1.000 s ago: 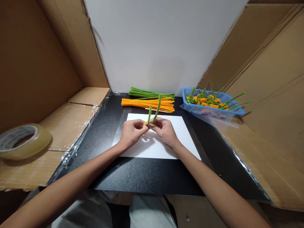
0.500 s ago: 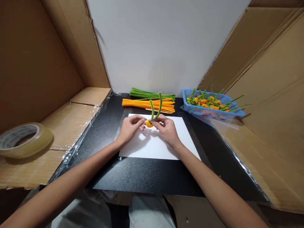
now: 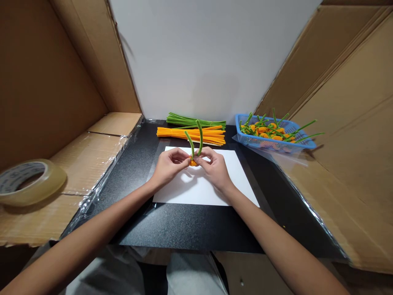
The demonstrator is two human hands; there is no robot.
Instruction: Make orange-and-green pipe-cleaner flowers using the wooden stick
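Observation:
Between my fingertips is a small coiled orange pipe-cleaner piece [image 3: 193, 162], with two ends of a green pipe cleaner [image 3: 200, 137] rising from its top. My left hand [image 3: 170, 166] pinches it from the left side. From the right, my right hand [image 3: 214, 167] grips it where the green meets the orange. Fingertips cover much of the orange coil. Both hands are just above a white sheet of paper [image 3: 184, 190], on which their shadows fall.
Behind the paper lie a bundle of orange pipe cleaners [image 3: 181, 133] and a bundle of green ones [image 3: 184, 119]. A blue basket [image 3: 276, 144] at the back right holds several orange-and-green pieces. A tape roll [image 3: 55, 180] rests on cardboard at left. Cardboard walls flank the black table [image 3: 184, 227].
My left fingers have closed onto the orange coil, which they were only beside before. The green ends have tilted to the left, and less of the orange shows.

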